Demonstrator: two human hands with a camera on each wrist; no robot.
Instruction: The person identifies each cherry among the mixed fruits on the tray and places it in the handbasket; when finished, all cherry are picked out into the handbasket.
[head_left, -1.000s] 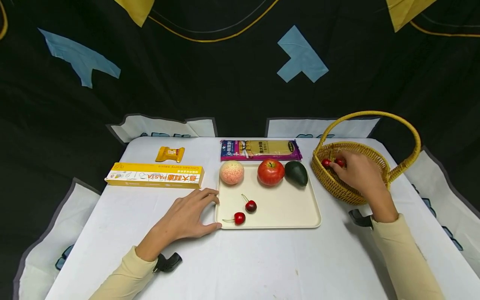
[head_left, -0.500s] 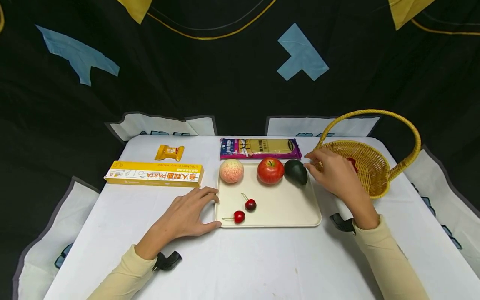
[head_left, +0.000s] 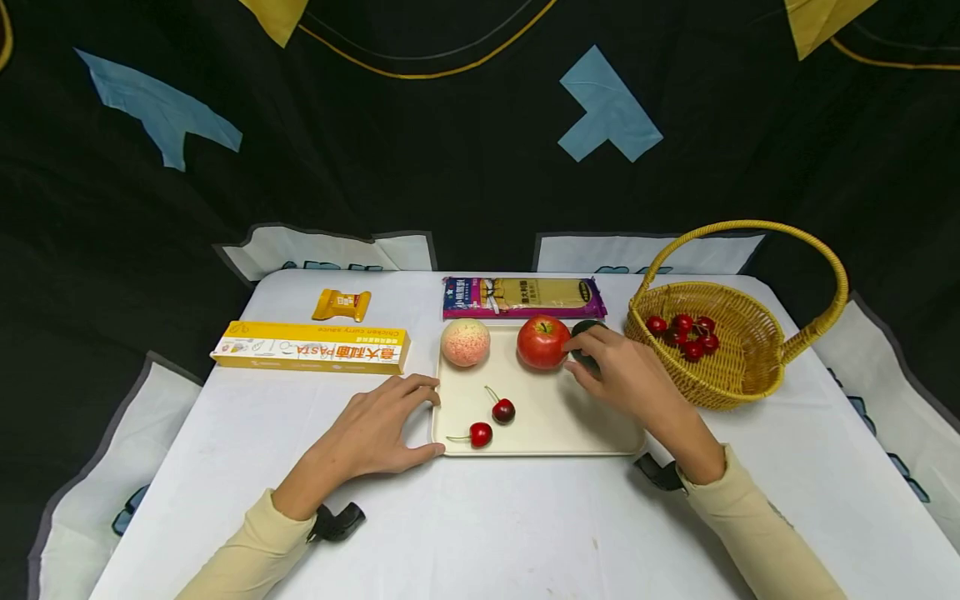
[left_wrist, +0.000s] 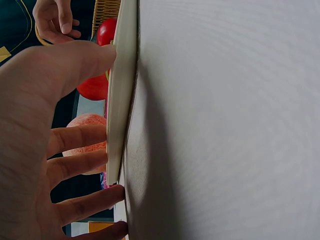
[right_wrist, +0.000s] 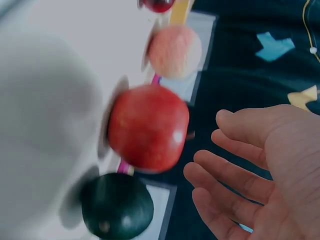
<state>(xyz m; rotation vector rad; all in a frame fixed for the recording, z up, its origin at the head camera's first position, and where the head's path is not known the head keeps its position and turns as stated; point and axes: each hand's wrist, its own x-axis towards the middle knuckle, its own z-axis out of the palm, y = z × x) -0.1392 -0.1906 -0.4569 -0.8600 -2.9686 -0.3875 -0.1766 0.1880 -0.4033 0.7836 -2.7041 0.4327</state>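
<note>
My left hand (head_left: 378,425) rests at the left edge of a cream tray (head_left: 555,429), thumb and fingers spread along its rim. The left wrist view shows the thumb (left_wrist: 90,57) touching that rim. On the tray are a peach (head_left: 465,342), a red apple (head_left: 543,342) and two cherries, a dark cherry (head_left: 503,411) and a brighter cherry (head_left: 481,434). My right hand (head_left: 630,375) hovers above the tray's right side, partly hiding a dark green avocado (head_left: 588,326). In the right wrist view its fingers are loosely bent and hold nothing; the apple and avocado (right_wrist: 117,205) lie beyond them.
A wicker basket (head_left: 750,367) with a tall handle stands right of the tray, several cherries (head_left: 682,333) inside. Behind the tray lies a pasta packet (head_left: 522,297). To the left are a yellow pasta box (head_left: 311,347) and a small yellow wrapped snack (head_left: 341,306).
My right hand has left the basket with nothing in it and moved left over the avocado, next to the apple. The cherries in the basket have come into sight. My left hand stays put.
</note>
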